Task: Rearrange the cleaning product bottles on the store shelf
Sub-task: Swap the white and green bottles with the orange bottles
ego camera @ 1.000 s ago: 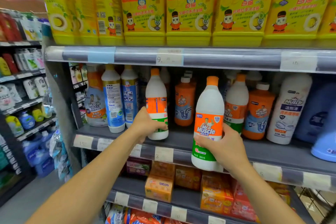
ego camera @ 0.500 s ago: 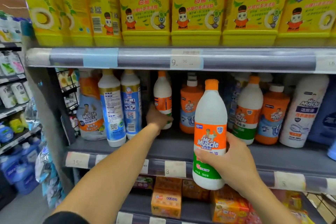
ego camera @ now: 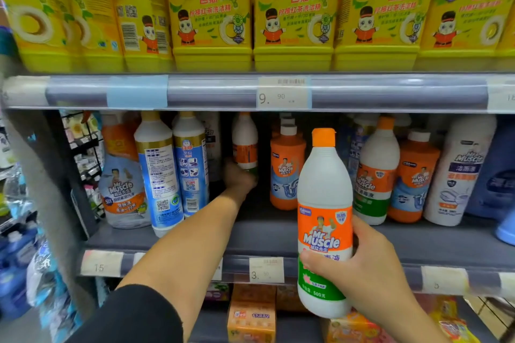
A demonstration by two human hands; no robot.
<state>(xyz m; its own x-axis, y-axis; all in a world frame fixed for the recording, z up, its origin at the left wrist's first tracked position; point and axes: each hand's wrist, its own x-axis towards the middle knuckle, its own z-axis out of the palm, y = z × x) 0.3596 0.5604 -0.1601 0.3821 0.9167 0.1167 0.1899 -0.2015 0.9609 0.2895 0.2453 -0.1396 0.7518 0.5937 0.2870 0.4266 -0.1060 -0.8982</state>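
The right hand point(ego camera: 370, 267) curls round one orange-capped white plastic bottle point(ego camera: 324, 203), while the left hand point(ego camera: 239, 177) grips a second white bottle point(ego camera: 245, 139) deep on the grey metal shelf point(ego camera: 278, 234).

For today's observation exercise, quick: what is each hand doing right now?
Left hand: grips the rear white bottle.
Right hand: holds the Mr Muscle bottle.

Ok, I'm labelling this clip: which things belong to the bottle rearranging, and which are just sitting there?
Job: left hand gripping the back white bottle; right hand holding the front Mr Muscle bottle; middle shelf.
Bystanders: yellow jugs; orange bottles; boxes below.
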